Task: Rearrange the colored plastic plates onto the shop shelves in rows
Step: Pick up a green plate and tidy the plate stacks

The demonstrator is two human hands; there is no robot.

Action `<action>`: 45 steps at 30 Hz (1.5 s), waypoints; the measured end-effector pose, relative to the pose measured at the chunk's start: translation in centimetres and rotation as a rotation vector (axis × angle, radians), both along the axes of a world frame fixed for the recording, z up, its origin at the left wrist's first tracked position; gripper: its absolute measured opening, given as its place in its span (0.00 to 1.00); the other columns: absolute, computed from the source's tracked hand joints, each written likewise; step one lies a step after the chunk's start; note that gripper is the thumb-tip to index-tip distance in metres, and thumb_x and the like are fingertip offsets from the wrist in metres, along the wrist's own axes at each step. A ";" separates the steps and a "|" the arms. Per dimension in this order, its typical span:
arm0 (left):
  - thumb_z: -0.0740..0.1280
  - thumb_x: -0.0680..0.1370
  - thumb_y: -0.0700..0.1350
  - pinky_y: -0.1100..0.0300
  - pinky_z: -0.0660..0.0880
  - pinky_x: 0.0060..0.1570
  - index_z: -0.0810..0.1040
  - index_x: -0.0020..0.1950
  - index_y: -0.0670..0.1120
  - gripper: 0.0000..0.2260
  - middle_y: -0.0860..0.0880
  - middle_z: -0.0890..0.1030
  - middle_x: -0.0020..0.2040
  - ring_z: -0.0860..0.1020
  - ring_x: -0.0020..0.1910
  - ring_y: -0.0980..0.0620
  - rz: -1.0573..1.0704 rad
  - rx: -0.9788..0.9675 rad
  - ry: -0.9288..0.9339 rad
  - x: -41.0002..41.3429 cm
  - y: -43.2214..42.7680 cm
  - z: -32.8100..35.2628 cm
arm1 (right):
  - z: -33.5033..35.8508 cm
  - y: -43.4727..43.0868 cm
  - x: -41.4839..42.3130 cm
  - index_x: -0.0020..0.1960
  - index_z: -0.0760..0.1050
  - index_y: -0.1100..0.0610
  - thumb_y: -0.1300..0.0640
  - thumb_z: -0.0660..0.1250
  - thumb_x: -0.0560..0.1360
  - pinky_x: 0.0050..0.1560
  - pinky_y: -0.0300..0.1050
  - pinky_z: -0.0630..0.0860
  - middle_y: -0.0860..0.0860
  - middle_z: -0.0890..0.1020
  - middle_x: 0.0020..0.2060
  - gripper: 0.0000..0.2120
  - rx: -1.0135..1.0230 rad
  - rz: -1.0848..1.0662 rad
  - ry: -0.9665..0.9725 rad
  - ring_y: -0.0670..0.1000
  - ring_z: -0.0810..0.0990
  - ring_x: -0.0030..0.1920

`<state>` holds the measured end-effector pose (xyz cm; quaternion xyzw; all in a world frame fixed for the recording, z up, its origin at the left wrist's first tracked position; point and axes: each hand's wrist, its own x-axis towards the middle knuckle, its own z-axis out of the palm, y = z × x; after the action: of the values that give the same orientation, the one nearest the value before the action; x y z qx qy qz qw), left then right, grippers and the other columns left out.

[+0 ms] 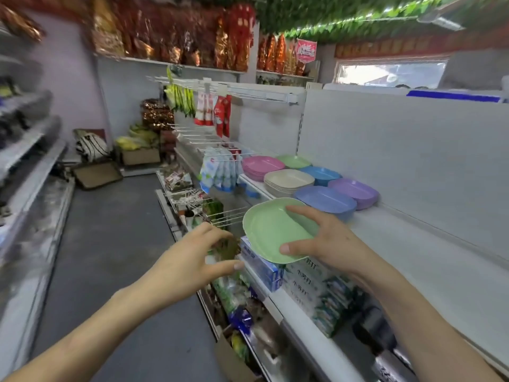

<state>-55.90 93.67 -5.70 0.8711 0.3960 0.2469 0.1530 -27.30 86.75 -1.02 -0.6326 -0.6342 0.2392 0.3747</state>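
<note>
The left hand (192,260) hovers empty, fingers spread, just beside the green plate (271,230). The right hand (327,244) grips that plate by its rim, tilted, at the front lip of the shelf (413,244). This looks like the placing step: next the plate must clear that lip and land in row with the plate stacks (325,201), with bare shelf open to their right.

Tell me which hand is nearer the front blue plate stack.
Right. The right hand is just short of the front blue plate stack; the left hand is farther left.
</note>
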 end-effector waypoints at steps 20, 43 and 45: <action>0.62 0.72 0.77 0.58 0.76 0.59 0.71 0.73 0.61 0.34 0.69 0.69 0.60 0.73 0.59 0.65 -0.061 0.023 0.016 -6.1 32.0 1.0 | 0.1 28.7 -5.6 0.76 0.70 0.42 0.49 0.83 0.66 0.65 0.42 0.66 0.38 0.71 0.72 0.42 0.007 -0.116 0.062 0.42 0.69 0.70; 0.62 0.73 0.73 0.61 0.78 0.55 0.73 0.71 0.59 0.31 0.62 0.75 0.59 0.75 0.56 0.66 -0.652 0.000 -0.136 8.9 52.4 3.2 | 3.1 34.0 -2.0 0.76 0.69 0.41 0.52 0.81 0.70 0.65 0.47 0.73 0.43 0.75 0.69 0.38 0.154 -0.867 0.098 0.47 0.73 0.68; 0.64 0.74 0.70 0.60 0.78 0.56 0.73 0.72 0.58 0.29 0.62 0.75 0.59 0.75 0.56 0.66 -0.692 0.005 -0.127 10.9 52.9 3.8 | 3.0 34.4 -0.4 0.76 0.69 0.43 0.51 0.81 0.70 0.65 0.46 0.72 0.43 0.74 0.70 0.38 0.147 -0.883 0.083 0.46 0.73 0.68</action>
<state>-45.00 146.60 -1.86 0.9370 0.0663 0.2349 0.2498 -27.65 121.12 2.02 -0.8044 -0.3031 0.0358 0.5097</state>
